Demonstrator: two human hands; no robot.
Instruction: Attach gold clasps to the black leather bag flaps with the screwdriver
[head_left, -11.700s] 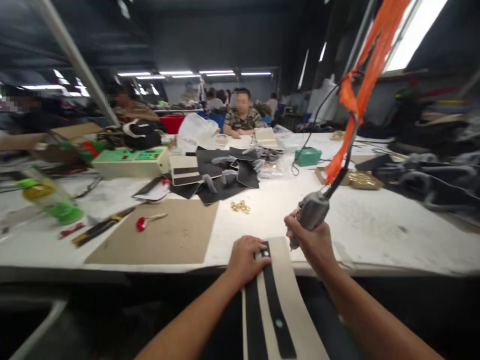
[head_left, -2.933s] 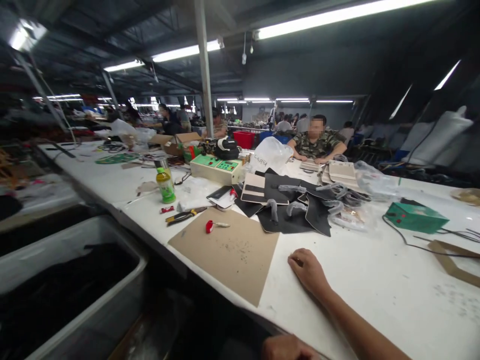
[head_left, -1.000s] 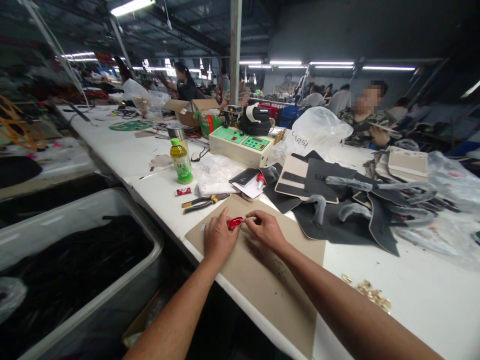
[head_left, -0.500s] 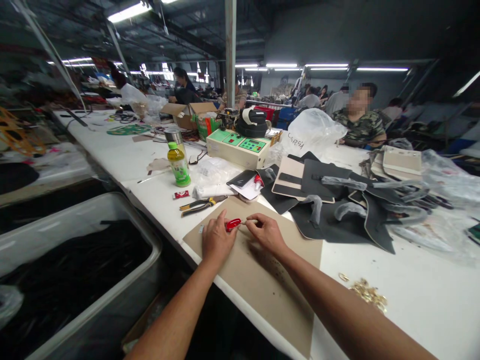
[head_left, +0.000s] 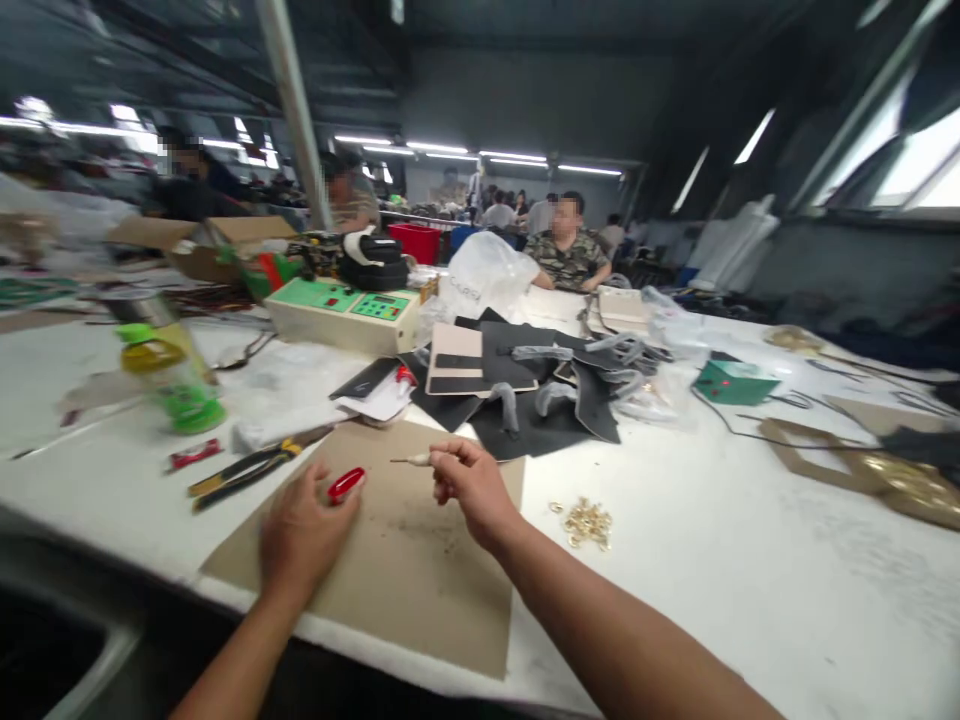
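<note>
My left hand [head_left: 307,525] is closed around a small glossy red oval piece [head_left: 346,486], low over a brown board [head_left: 442,620]. The piece's underside is hidden by my fingers. In my right hand [head_left: 469,485] a thin tool with a pale handle and a slender dark tip [head_left: 411,460] is pinched, its tip pointing left toward the red piece but apart from it. Right of the board lies a small heap of gold-coloured metal rings [head_left: 589,522] on the white table [head_left: 697,570].
Yellow-handled pliers [head_left: 255,470], a small red packet [head_left: 193,455] and a green-capped bottle [head_left: 172,380] stand left. Behind are black sheet pieces [head_left: 517,420], a control box [head_left: 341,315] and a plastic bag [head_left: 491,270]. A person in camouflage [head_left: 568,255] sits across the table.
The view has swung to the right. The tool in my right hand has moved away from the red piece, opening a gap between them. My left hand still holds the red piece.
</note>
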